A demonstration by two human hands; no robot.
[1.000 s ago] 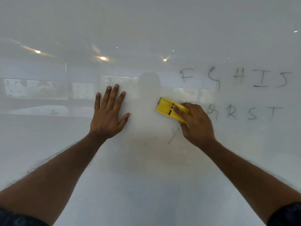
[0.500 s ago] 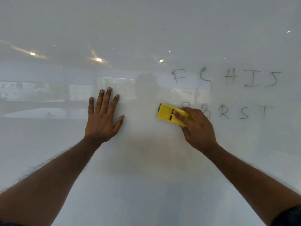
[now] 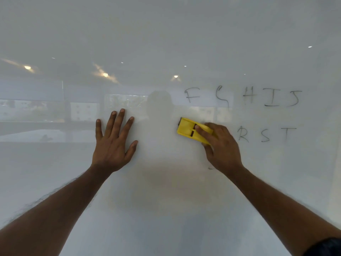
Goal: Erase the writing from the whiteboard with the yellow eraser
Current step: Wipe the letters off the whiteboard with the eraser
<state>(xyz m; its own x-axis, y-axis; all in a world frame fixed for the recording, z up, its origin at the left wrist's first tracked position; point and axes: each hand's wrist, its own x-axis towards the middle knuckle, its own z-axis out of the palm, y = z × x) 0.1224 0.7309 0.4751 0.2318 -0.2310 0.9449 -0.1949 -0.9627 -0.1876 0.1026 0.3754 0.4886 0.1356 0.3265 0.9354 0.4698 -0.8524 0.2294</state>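
A glossy whiteboard (image 3: 166, 34) fills the view. My right hand (image 3: 221, 148) grips the yellow eraser (image 3: 188, 130) and presses it flat on the board, its long side tilted down to the right. Black letters "F G H I J" (image 3: 243, 97) run in an upper row at the right. A lower row "R S T" (image 3: 265, 134) stands just right of my right hand. A faint dark mark (image 3: 211, 168) shows below that hand. My left hand (image 3: 114, 143) lies flat on the board, fingers spread, to the left of the eraser.
The board reflects ceiling lights (image 3: 105, 74), windows and a dim silhouette (image 3: 159, 106) between my hands. No board edge, tray or marker is in view.
The "Y" under the eraser and the letters left of "R" are gone or now hidden by my hand. The eraser moved slightly down and right. My left hand stayed flat.
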